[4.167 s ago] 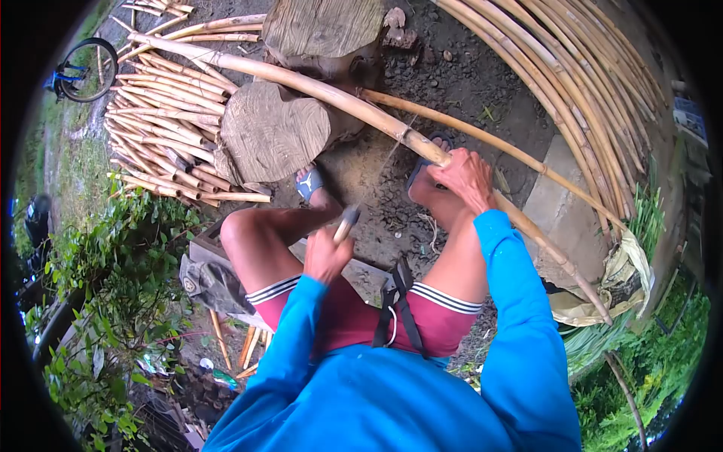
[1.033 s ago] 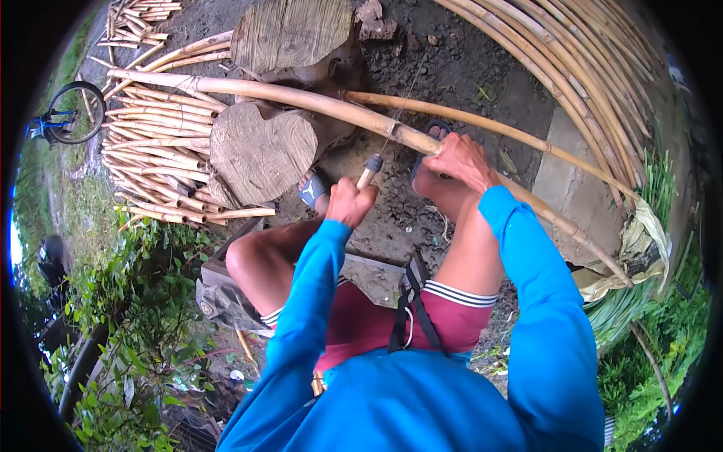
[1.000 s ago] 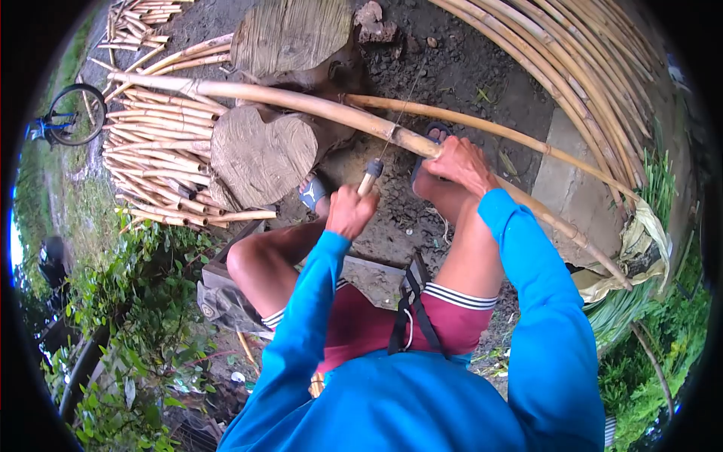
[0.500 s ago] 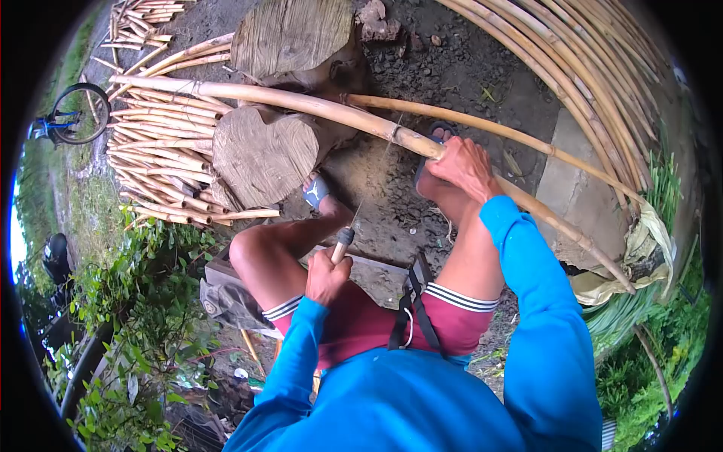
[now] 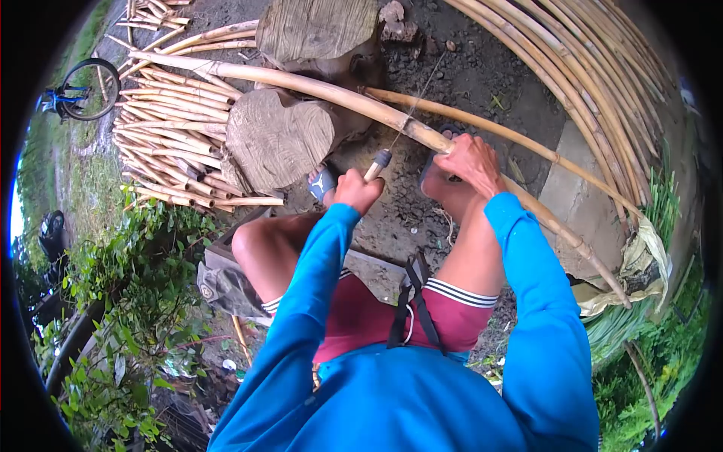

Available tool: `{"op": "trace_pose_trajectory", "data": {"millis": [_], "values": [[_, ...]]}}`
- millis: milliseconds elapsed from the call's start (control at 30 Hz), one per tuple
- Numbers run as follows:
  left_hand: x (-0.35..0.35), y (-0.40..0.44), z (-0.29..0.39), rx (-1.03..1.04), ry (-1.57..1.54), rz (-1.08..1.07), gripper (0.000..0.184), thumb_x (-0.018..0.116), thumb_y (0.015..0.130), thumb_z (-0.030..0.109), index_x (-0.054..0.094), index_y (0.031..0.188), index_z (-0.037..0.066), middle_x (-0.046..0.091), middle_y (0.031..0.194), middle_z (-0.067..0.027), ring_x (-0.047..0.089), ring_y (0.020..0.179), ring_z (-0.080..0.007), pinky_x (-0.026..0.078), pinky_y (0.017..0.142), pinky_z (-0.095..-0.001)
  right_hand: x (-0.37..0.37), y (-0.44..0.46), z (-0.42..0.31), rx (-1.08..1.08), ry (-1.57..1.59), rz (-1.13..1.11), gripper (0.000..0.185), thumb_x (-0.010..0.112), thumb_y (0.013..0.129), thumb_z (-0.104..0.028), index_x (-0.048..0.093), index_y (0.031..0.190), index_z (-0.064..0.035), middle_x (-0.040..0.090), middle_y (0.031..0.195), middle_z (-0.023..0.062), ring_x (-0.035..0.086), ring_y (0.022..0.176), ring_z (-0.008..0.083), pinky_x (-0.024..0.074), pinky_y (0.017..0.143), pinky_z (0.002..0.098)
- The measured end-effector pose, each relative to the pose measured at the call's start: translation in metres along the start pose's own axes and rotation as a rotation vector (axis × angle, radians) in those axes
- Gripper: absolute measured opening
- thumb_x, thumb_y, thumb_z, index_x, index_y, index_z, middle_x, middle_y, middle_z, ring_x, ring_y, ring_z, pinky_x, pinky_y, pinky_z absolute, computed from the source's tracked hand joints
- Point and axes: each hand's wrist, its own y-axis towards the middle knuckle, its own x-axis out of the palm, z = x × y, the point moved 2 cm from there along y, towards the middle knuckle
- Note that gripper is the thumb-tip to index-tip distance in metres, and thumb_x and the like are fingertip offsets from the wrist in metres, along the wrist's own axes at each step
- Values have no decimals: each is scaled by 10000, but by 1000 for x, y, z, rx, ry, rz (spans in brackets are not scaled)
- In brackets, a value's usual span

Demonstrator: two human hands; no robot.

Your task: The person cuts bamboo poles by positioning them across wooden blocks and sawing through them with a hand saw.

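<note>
My left hand (image 5: pixel 358 190) is wrapped round the pale handle (image 5: pixel 377 165) of a tool with a dark collar. From it a thin blade (image 5: pixel 428 81) runs up across a long bamboo pole (image 5: pixel 331 92), crossing at a dark joint. My right hand (image 5: pixel 473 163) grips the same pole just right of that crossing, above my right knee. The pole slants from upper left to lower right, passing over the tree stumps. Behind it lies a thinner bamboo pole (image 5: pixel 489 134).
Two cut stumps, an upper one (image 5: pixel 316 29) and a lower one (image 5: pixel 280 139), stand ahead. Short bamboo pieces (image 5: pixel 169 135) are piled at left, long poles (image 5: pixel 572 75) at upper right. A sack (image 5: pixel 644 260) lies at right, leafy plants (image 5: pixel 128 279) at left, a wheel (image 5: pixel 90 89) beyond.
Since half a second ago, my left hand has moved up and right with the tool, and its blade now visibly crosses the pole. My right hand keeps its grip. The view has shifted slightly.
</note>
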Motion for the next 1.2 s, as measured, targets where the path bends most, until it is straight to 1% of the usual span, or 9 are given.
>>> {"op": "trace_pose_trajectory", "data": {"millis": [67,200,367,433,500,733,1000,1167,1200], "values": [[-25,-34,13,160,-47,-247,337,622,800,308,634,879,-19,654,764,-245,651,708,-400,503,684,-459,-2,-5,2,-16,-21,-7,442,657,699,-364,698,986,-30,691,979,272,671,930,455,545,865,501],[-50,-109,-47,88,-328,-187,331,612,788,252,635,836,-75,653,866,-299,649,845,-471,514,769,-489,0,0,0,-23,-8,77,428,662,693,-369,710,965,-42,692,975,267,672,928,453,547,862,496],[-9,-8,22,41,-82,100,313,606,784,249,599,774,-65,642,808,-278,627,840,-472,482,827,-506,-8,-4,-6,-5,-2,49,395,669,686,-372,729,908,-51,695,964,256,680,916,422,551,856,486],[-36,-48,-3,156,-104,-180,338,634,788,304,705,919,1,678,816,-248,692,820,-369,518,784,-433,-3,-11,-6,-43,16,10,403,675,684,-373,732,930,-59,695,962,257,676,920,428,547,862,493],[-44,-100,-53,76,-176,-122,312,625,779,233,714,974,7,676,830,-257,697,832,-354,518,801,-414,5,-9,-3,-80,9,61,400,675,683,-368,734,935,-62,694,963,260,675,924,431,545,865,496],[-50,-61,19,-124,-192,-275,372,611,790,292,641,895,-64,634,717,-241,646,673,-342,497,689,-447,1,-6,1,-30,12,9,403,680,684,-371,739,937,-63,693,960,264,671,933,441,540,874,499],[-34,-85,-26,108,-143,-19,251,606,777,224,644,809,-22,634,699,-233,633,642,-291,491,657,-425,-1,-5,0,-53,17,51,435,690,664,-377,736,978,-79,700,967,245,677,921,436,547,876,490],[-24,-33,8,68,-124,-207,248,622,776,237,685,863,14,648,721,-231,658,686,-360,503,657,-430,-1,-2,8,-45,22,63,451,697,653,-383,735,983,-78,700,977,241,680,918,424,546,877,492],[-27,-62,-17,355,-109,-22,241,634,765,230,669,842,4,655,740,-223,660,712,-376,505,676,-430,1,1,11,-97,-5,97,419,679,672,-388,738,968,-98,700,924,237,679,880,427,551,848,494]]}}
